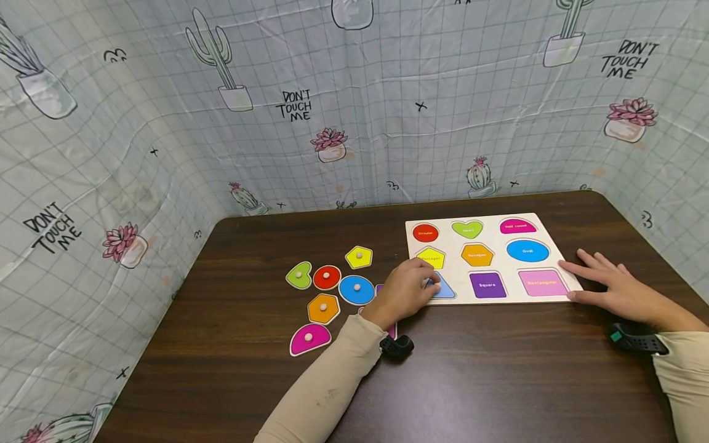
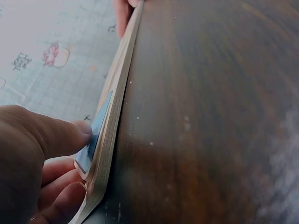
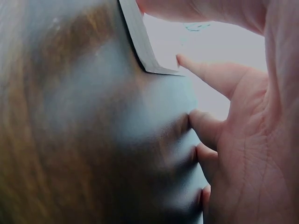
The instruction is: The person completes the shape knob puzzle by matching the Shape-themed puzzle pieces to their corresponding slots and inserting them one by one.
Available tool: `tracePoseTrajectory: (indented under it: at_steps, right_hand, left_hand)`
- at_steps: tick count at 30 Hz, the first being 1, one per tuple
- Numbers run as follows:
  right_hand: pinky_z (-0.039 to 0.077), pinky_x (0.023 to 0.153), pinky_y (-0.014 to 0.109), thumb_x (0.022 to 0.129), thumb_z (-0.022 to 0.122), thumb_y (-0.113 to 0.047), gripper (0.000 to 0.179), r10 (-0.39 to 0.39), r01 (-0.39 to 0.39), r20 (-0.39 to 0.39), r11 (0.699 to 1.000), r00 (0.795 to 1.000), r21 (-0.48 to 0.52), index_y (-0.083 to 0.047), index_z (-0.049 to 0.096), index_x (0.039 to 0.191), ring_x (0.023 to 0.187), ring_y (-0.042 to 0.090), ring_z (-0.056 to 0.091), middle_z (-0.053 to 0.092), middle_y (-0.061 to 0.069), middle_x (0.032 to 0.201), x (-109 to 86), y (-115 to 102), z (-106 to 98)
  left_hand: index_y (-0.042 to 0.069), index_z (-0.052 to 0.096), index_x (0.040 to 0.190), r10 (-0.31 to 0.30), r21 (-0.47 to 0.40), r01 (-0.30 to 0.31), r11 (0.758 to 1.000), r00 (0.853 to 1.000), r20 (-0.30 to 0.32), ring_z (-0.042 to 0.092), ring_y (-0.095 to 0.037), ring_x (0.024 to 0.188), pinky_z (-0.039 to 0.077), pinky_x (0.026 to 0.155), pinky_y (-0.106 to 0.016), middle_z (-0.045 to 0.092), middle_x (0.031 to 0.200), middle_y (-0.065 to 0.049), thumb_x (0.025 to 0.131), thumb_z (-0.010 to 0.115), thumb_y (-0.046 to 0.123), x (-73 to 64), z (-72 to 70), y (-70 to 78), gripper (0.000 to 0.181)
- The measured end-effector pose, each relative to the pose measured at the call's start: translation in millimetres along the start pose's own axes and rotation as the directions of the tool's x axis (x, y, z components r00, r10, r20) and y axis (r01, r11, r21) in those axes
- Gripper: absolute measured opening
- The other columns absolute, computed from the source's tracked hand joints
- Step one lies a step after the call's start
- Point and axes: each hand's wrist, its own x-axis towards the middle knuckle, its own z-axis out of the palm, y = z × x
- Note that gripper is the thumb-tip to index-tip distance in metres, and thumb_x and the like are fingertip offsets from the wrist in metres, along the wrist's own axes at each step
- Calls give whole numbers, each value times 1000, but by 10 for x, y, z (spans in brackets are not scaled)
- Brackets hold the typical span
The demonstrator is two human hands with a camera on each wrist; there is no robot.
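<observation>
My left hand (image 1: 403,289) pinches a blue triangle piece (image 2: 96,140) at the near left corner of the white shape board (image 1: 453,251). In the left wrist view, the thumb lies on the blue face and the other fingers curl by its lower edge. Printed, labelled shapes cover the board in three rows, among them a purple square (image 1: 488,285) and a pink rectangle (image 1: 543,283). My right hand (image 1: 623,289) spreads its fingers at the board's right edge. Its thumb and index finger touch the board, while the other fingertips rest on the table in the right wrist view.
Left of the board lie loose knobbed pieces: a green heart (image 1: 300,282), red circle (image 1: 320,283), yellow pentagon (image 1: 354,261), blue oval (image 1: 348,293), orange hexagon (image 1: 317,314) and magenta half round (image 1: 318,334). My left hand and wrist partly cover more pieces. Patterned cloth surrounds the dark wooden table (image 1: 471,375).
</observation>
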Motion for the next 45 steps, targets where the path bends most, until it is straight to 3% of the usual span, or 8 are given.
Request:
tracePoseTrajectory:
  at_steps: [4,10,23,30,41,45]
  right_hand:
    - [-15,105,74,95,66,-38,77,27,-26,7,1000,1000,-12,3,33,151,143,58,-12,8,43,154,18,-11,-5]
    - [-16,105,74,94,65,-41,78,45,-45,15,999,999,-8,4,34,150,142,59,-13,8,44,153,28,-13,-9]
    - [-14,105,75,95,64,-39,76,50,-50,15,999,999,-10,4,34,150,141,60,-12,9,44,153,19,-42,-11]
    - [-16,105,73,95,65,-39,77,38,-38,10,999,999,-3,4,33,151,143,58,-14,7,43,154,22,-22,3]
    - [-15,105,74,95,64,-40,77,43,-42,10,999,999,-14,4,33,150,142,59,-13,8,44,153,28,-14,8]
    - [-15,105,74,95,64,-40,77,42,-42,13,999,999,-13,4,32,151,142,58,-13,7,43,154,23,-22,8]
  left_hand:
    - [17,79,103,17,22,-16,1000,1000,-16,59,-13,107,43,100,-20,67,110,2,94,72,28,-1,-1,-3,16]
    - [15,78,107,39,93,-40,995,999,16,60,-13,110,43,101,-20,71,111,2,95,70,30,10,-19,13,20]
    - [17,78,106,78,172,-80,982,997,20,58,-11,92,48,84,-19,73,103,7,96,68,31,-2,-37,13,20]
    - [17,77,107,95,206,-98,974,995,24,58,-12,93,47,84,-19,73,104,7,96,66,31,-15,-40,14,21]
    - [18,76,115,80,177,-86,981,996,37,57,-13,103,46,93,-22,72,113,5,97,65,35,-16,-40,2,27]
    - [17,77,112,73,90,-76,993,997,31,59,-14,106,47,96,-23,72,111,4,97,65,33,-10,-79,-35,25]
